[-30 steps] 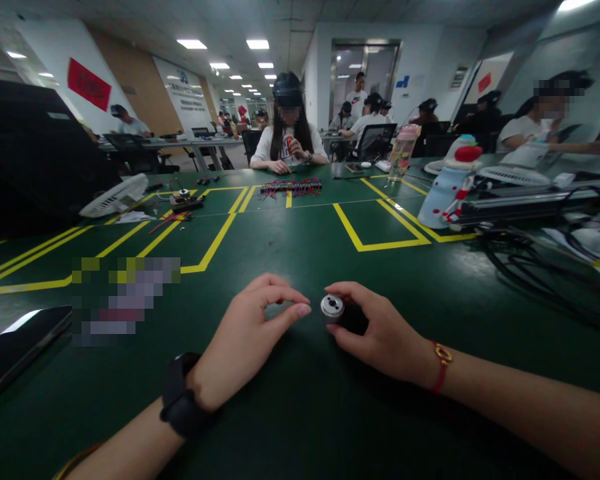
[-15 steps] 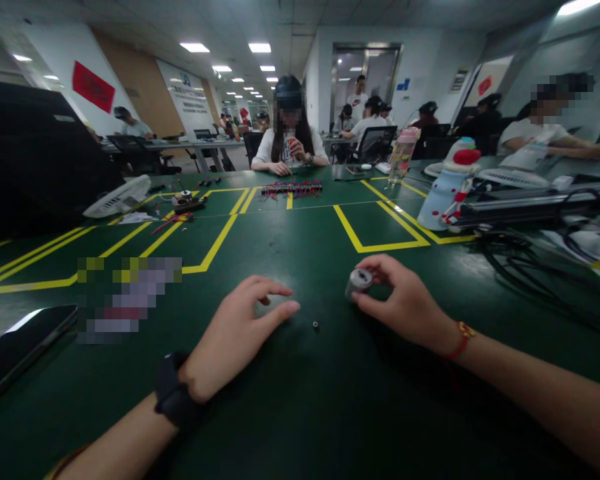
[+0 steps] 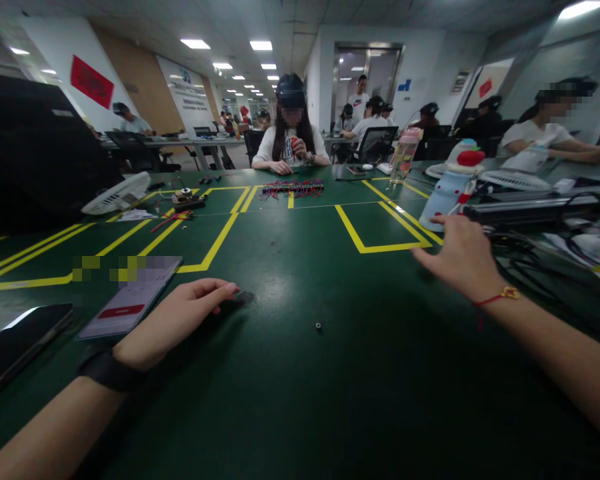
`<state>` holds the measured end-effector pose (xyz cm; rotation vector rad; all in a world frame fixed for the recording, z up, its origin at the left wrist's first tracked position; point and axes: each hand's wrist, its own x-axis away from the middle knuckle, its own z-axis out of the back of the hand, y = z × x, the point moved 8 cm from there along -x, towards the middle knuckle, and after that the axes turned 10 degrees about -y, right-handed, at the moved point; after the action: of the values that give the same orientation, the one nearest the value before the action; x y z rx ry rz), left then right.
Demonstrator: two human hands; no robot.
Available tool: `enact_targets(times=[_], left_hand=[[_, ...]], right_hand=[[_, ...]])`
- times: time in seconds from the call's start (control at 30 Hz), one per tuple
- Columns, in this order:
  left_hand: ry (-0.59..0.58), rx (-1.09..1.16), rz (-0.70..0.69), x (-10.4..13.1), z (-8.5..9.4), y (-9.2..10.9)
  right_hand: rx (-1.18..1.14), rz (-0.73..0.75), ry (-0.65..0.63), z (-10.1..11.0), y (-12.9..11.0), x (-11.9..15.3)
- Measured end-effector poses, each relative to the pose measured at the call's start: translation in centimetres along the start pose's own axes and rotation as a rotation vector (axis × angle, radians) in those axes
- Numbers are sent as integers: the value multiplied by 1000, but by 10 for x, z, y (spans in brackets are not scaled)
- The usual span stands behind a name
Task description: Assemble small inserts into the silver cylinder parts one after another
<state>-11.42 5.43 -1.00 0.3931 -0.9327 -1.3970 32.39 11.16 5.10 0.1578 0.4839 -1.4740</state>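
Observation:
My left hand (image 3: pixel 190 310) hovers over the green table, next to a phone with a lit screen (image 3: pixel 135 293). Its thumb and fingers are closed together; whatever they hold, if anything, is hidden. My right hand (image 3: pixel 463 257) reaches out on the right, in front of a light blue bottle (image 3: pixel 443 190) with a red part on its top. Its thumb stands apart from the fingers, and nothing shows between them. No grey metal cylinder can be seen now. A tiny metal ring-like part (image 3: pixel 319 327) lies on the table between my hands.
A dark phone (image 3: pixel 25 347) lies at the left edge. Black cables (image 3: pixel 535 273) and a white fan (image 3: pixel 513 179) crowd the right. Red and blue wired parts (image 3: pixel 293 188) lie before a person (image 3: pixel 290 140) seated opposite. A pink-lidded bottle (image 3: pixel 405 157) stands farther back.
My right hand has moved right and forward; the grey metal cylinder it held is out of sight. My left hand has drawn back to the left, its fingers closing. The tiny part stays put.

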Motion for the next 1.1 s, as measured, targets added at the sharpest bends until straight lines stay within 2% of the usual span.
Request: enact_targets(times=[0.03, 0.1, 0.17, 0.23, 0.3, 0.37, 0.43, 0.57, 0.6, 0.67, 0.73, 0.83, 0.93, 1.1], left_hand=[[-16, -19, -3, -1, -3, 1], [-26, -47, -9, -3, -5, 0], [-21, -63, -21, -4, -6, -1], [-3, -72, -35, -4, -6, -2], [6, -83, -40, -2, -6, -2], [4, -87, -45, -1, -7, -2], [3, -88, -52, 0, -7, -1], [17, -111, -51, 2, -8, -1], [18, -116, -49, 2, -8, -1], [19, -120, -49, 3, -8, 1], [18, -116, -48, 4, -9, 3], [17, -107, -43, 6, -9, 5], [14, -111, -43, 6, -10, 6], [14, -122, -43, 8, -10, 7]], right_hand=[[-69, 158, -26, -3, -35, 12], [-273, 421, -246, -20, -102, 42], [-364, 607, -428, -33, -152, 74], [-384, 712, -540, -41, -180, 97], [-395, 729, -577, -43, -185, 102], [-419, 673, -548, -38, -172, 92], [-410, 575, -430, -24, -143, 68], [-166, 275, -22, 19, -50, 14], [-77, 183, 36, 25, -24, 4], [79, 0, 9, 27, 24, -13], [169, -124, -103, 19, 59, -22], [204, -184, -156, 14, 81, -24], [206, -222, -140, 17, 84, -23], [150, -247, -193, 18, 84, -21]])
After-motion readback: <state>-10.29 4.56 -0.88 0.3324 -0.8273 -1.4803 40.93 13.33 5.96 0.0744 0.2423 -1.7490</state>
